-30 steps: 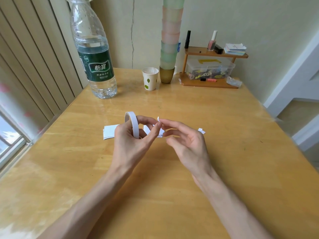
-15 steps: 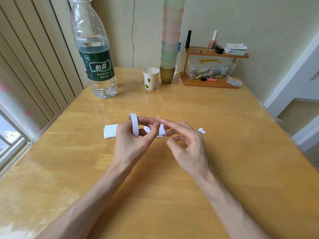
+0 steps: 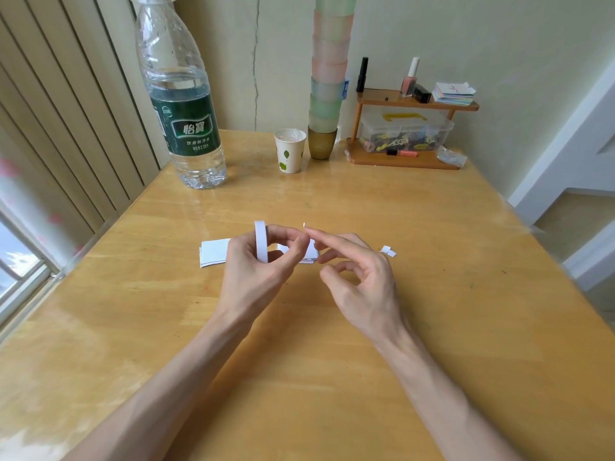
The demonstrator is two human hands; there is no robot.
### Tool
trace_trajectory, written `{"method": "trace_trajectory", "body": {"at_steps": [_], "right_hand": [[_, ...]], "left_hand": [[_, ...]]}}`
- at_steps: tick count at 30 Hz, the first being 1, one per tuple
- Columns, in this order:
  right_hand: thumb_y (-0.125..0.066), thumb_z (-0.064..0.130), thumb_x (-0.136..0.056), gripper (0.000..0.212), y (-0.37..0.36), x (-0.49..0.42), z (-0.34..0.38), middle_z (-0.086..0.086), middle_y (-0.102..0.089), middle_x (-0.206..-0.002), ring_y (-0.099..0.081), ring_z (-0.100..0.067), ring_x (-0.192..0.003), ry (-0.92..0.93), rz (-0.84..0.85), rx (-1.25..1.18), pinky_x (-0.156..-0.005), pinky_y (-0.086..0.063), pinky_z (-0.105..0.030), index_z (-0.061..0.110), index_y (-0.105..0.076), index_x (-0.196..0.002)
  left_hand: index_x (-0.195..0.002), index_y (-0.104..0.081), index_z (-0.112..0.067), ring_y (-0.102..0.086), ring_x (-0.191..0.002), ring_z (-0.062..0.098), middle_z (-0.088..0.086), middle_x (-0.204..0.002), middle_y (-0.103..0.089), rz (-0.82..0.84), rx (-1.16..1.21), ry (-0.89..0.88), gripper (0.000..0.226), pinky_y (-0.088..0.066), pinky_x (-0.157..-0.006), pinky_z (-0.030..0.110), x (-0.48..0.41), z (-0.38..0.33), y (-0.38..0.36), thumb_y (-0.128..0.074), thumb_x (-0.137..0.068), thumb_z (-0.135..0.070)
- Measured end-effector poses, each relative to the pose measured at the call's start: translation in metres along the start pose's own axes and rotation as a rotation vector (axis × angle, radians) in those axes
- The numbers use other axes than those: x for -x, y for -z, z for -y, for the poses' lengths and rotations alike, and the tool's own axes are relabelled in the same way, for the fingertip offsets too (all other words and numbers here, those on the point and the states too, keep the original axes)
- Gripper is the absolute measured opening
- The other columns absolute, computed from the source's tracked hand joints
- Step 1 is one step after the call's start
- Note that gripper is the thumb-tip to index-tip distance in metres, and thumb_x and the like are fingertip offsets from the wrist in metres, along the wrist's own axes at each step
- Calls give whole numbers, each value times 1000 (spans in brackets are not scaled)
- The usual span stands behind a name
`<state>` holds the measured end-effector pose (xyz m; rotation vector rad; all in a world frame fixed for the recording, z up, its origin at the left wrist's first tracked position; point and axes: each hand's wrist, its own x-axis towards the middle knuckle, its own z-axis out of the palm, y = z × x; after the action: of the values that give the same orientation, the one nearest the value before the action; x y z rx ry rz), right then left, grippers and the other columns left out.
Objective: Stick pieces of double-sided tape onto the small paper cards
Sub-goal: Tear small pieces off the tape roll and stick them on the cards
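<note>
A single wide-angle view, worn on the head, looks forward and down from above the near edge of the tabletop (image 3: pixel 432 294) toward the wall (image 3: pixel 432 34) past its far edge; the left hand (image 3: pixel 253 274) and right hand (image 3: pixel 362 281) sit close, over the tabletop's middle

Our bare forearms (image 3: pixel 159 387) come in from the lower edge and angle toward each other. Our left hand (image 3: pixel 253 277) is turned thumb-side up, its thumb and fingers curled round a tape roll (image 3: pixel 261 241) held upright on edge. Our right hand (image 3: pixel 362 284) sits just beside it, palm facing left, index finger (image 3: pixel 327 236) stretched straight so its tip nearly meets the left fingertips. A tiny white scrap (image 3: pixel 304 225) clings to that tip. The thumb and other right fingers bend loosely, gripping nothing.
</note>
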<state>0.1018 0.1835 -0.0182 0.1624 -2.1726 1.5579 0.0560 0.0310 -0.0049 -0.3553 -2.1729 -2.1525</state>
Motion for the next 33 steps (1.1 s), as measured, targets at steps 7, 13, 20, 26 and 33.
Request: {"method": "trace_trajectory", "body": {"at_steps": [7,13,20,26,33], "right_hand": [[-54,3,-80,58,0,0,2,7,-70,-109,-68,-20,-95,-16,2,8,-82,-58,-37,34,-75,-125],[-55,4,-79,57,0,1,6,8,-71,-109,-69,-19,-94,-42,8,-20,-82,-57,-31,35,-75,-121],[-57,-13,-89,48,5,0,12,-2,-74,-110,-70,-17,-96,-183,35,-239,-87,-53,-21,20,-80,-116],[-56,-13,-92,46,7,0,16,-7,-75,-109,-71,-22,-96,-206,23,-272,-86,-53,-20,19,-80,-115],[-56,-15,-90,49,6,0,15,-6,-74,-107,-71,-21,-93,-173,10,-239,-84,-52,-18,19,-80,-115]], "left_hand": [[-82,-77,-17,-54,-60,12,-6,-77,-71,0,-6,5,12,-44,-61,33,0,0,0,-78,-92,-24],[-79,-76,-19,-50,-59,14,1,-81,-70,15,-14,4,13,-41,-58,28,-1,-1,1,-78,-91,-21],[-76,-75,-19,-44,-55,15,-1,-78,-66,36,5,21,16,-37,-54,24,-1,-2,2,-77,-92,-17],[-81,-76,-13,-39,-49,14,-6,-71,-61,48,44,30,13,-34,-50,22,-1,-3,2,-78,-93,-20],[-85,-76,-11,-39,-49,13,-4,-74,-63,55,59,38,17,-34,-48,20,0,-5,2,-79,-90,-28]]}}
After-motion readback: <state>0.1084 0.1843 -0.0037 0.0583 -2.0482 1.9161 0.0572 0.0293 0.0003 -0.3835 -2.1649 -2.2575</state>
